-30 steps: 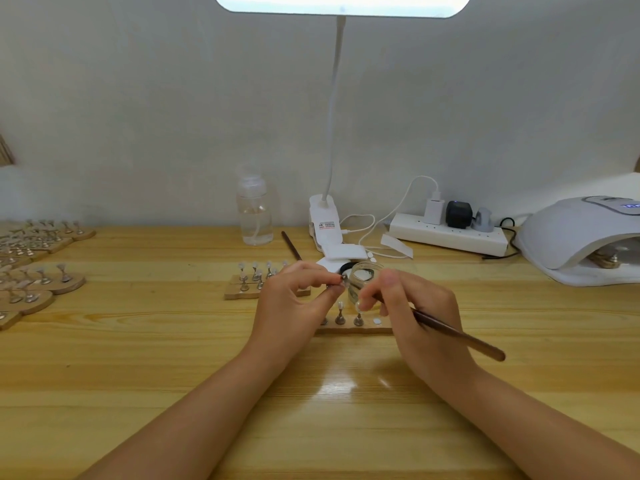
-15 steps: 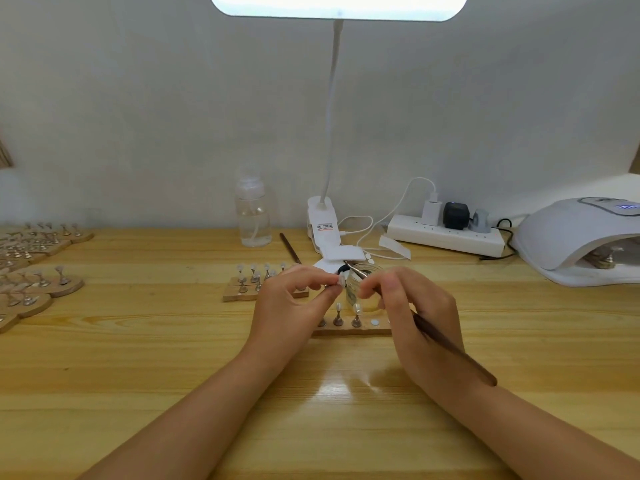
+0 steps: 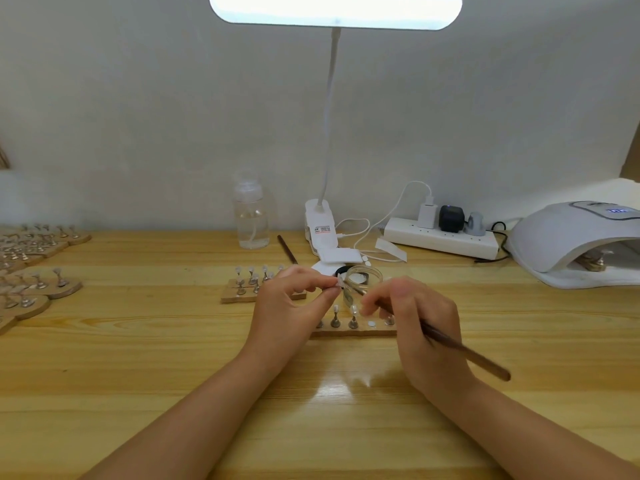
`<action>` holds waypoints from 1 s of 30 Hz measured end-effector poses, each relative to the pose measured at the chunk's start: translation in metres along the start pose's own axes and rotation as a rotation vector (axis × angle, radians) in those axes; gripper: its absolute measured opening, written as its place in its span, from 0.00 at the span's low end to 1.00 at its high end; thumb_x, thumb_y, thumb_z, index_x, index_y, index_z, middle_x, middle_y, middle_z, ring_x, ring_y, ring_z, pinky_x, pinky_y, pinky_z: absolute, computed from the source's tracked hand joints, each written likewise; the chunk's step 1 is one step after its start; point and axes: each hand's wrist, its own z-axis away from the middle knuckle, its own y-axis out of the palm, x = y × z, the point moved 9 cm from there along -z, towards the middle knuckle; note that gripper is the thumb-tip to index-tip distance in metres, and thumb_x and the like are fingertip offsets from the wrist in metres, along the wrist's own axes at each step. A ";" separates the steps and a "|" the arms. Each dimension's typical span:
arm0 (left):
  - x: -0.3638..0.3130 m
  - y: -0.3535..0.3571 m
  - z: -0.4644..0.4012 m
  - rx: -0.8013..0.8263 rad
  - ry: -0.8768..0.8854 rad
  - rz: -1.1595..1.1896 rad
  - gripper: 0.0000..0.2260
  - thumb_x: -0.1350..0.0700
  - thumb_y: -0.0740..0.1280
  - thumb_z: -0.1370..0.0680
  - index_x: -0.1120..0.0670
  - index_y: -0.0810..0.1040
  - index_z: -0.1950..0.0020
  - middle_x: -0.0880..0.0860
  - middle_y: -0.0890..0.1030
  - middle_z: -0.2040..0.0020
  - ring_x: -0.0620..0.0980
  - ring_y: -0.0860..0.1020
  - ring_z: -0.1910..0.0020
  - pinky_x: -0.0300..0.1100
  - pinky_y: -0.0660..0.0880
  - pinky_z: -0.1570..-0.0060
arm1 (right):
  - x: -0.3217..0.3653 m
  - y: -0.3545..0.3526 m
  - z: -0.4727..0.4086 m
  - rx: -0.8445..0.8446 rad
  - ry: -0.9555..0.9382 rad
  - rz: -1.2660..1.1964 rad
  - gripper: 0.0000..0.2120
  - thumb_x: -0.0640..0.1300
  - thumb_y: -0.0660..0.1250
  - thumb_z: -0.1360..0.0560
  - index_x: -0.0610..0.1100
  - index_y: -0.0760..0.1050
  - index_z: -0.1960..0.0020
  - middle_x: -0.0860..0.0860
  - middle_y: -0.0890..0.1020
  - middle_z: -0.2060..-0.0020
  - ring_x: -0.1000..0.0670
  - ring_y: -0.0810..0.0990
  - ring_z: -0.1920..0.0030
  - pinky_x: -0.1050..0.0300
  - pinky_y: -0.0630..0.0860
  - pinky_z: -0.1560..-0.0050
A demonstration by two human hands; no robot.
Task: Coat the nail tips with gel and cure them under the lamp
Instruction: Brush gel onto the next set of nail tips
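Two hands meet at centre frame above a wooden holder strip (image 3: 356, 332). Left hand (image 3: 289, 306) pinches a small nail tip (image 3: 340, 281) between thumb and forefinger; the tip sits at the fingertips, just right of the hand, beside the rim of a clear glass jar (image 3: 363, 280). Right hand (image 3: 420, 327) grasps a brown brush (image 3: 464, 353), fingers curled round the shaft. Brush long axis runs diagonally: handle end toward lower right of frame, working end toward upper left, reaching the pinched tip in front of the jar. Whether bristles touch the tip cannot be told. Further nail tips stand upright on pegs along the strip, below the hands. Curing lamp (image 3: 581, 237) sits at the right edge, well apart; table (image 3: 138, 358) carries all items.
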 end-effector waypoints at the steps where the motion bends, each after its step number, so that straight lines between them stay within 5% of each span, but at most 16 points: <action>1: 0.000 0.000 0.000 0.004 0.001 0.000 0.14 0.61 0.73 0.32 0.41 0.79 0.62 0.45 0.79 0.63 0.40 0.75 0.61 0.27 0.69 0.57 | 0.000 0.000 -0.001 0.000 -0.002 0.039 0.17 0.47 0.51 0.23 0.48 0.77 0.61 0.54 0.80 0.68 0.57 0.77 0.65 0.61 0.74 0.64; 16: 0.000 0.000 0.001 0.002 0.000 0.011 0.15 0.62 0.73 0.32 0.40 0.78 0.63 0.44 0.79 0.63 0.36 0.75 0.60 0.26 0.69 0.57 | -0.004 -0.001 -0.002 0.007 0.041 0.016 0.19 0.49 0.52 0.23 0.49 0.78 0.64 0.55 0.79 0.71 0.58 0.78 0.68 0.61 0.74 0.65; 30: -0.002 0.001 0.002 0.014 0.014 -0.005 0.14 0.62 0.73 0.33 0.41 0.79 0.62 0.46 0.80 0.61 0.42 0.77 0.58 0.31 0.72 0.56 | -0.007 0.003 -0.001 0.035 0.102 -0.041 0.20 0.52 0.50 0.24 0.52 0.76 0.66 0.53 0.79 0.74 0.58 0.78 0.70 0.62 0.74 0.66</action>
